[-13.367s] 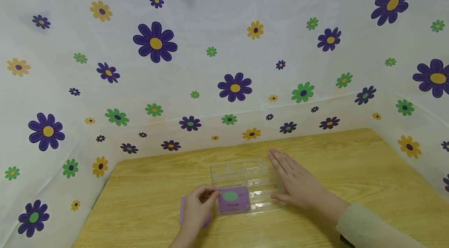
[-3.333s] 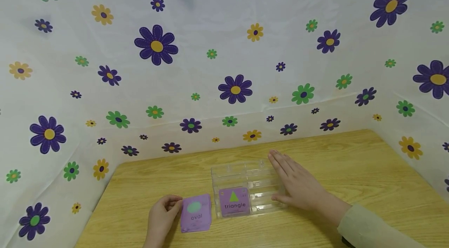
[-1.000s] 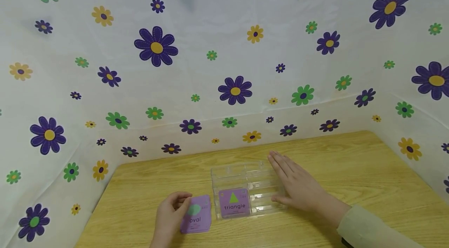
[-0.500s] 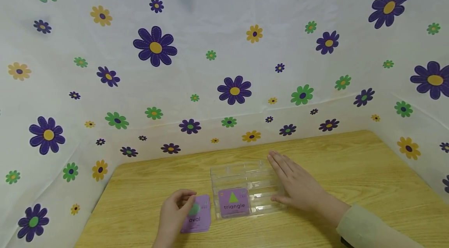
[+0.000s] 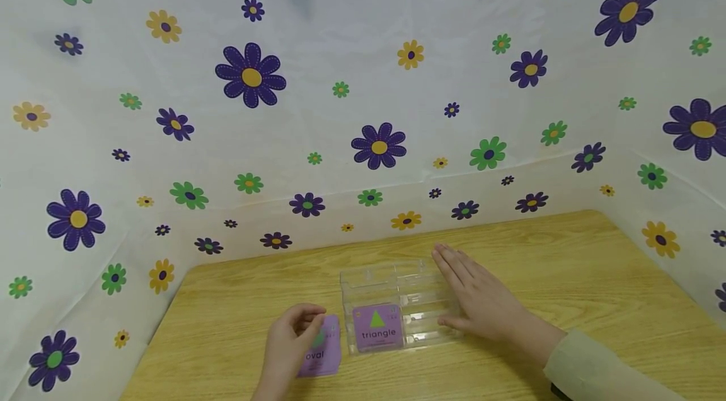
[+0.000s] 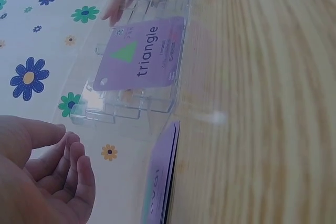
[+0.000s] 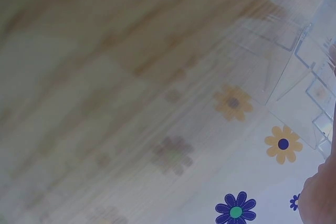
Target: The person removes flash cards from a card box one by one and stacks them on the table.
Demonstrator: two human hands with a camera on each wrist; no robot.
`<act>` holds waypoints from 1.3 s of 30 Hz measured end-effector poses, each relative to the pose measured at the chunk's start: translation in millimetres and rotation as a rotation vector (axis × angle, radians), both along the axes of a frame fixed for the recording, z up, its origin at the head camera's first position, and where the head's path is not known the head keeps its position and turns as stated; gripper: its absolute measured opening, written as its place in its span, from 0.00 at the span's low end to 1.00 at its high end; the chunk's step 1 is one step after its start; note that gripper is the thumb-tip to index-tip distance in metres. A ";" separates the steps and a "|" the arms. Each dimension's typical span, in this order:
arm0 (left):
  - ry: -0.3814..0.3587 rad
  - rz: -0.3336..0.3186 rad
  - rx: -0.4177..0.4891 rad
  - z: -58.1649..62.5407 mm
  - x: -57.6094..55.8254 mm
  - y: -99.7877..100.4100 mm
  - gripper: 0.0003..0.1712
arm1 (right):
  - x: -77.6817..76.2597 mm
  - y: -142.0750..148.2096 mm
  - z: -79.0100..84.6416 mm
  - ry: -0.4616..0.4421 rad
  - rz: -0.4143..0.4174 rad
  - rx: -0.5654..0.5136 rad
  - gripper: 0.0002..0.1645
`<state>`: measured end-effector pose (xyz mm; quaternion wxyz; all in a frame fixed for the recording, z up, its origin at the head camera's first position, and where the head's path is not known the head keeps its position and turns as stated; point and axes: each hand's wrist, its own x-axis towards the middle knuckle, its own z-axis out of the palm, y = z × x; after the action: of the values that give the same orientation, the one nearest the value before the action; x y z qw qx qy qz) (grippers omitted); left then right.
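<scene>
A clear plastic tiered rack point(image 5: 428, 306) stands on the table. A purple triangle card point(image 5: 379, 327) leans in its left half, and the left wrist view shows this triangle card point(image 6: 139, 53) too. Left of the rack lies a small stack of purple cards with an oval card point(image 5: 324, 357) on top. My left hand point(image 5: 290, 339) hovers over that stack, partly hiding it. In the left wrist view the left hand point(image 6: 52, 171) has loosely bent fingers and nothing between them. My right hand point(image 5: 482, 294) rests along the rack's right side, fingers straight.
The wood-grain table point(image 5: 567, 281) carries the rack and the cards. A white flower-printed sheet point(image 5: 317, 117) rises behind it and along both sides. The right wrist view is mostly table surface point(image 7: 105, 66) with reflected flowers.
The triangle card is now in the rack where the oval card was, and the oval card now tops the stack. Over the last second my left hand has drifted right over it.
</scene>
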<state>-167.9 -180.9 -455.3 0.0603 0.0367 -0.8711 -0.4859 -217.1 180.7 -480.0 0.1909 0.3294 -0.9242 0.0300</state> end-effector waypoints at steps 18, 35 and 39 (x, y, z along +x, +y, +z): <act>0.006 -0.067 0.057 0.5 2.1 13.3 0.06 | 0.2 -0.2 -1.3 0.045 0.011 0.009 0.74; 0.038 -0.105 0.042 -5.7 0.0 25.6 0.05 | 1.2 -0.2 0.7 0.012 -0.007 0.031 0.73; 0.049 -0.113 0.045 -5.8 0.1 28.8 0.05 | 0.9 0.4 -0.6 0.045 0.006 0.016 0.74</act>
<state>-167.8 -152.1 -461.1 0.0534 -0.0230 -0.8590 -0.5087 -216.1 181.1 -480.6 0.2089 0.3344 -0.9188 0.0159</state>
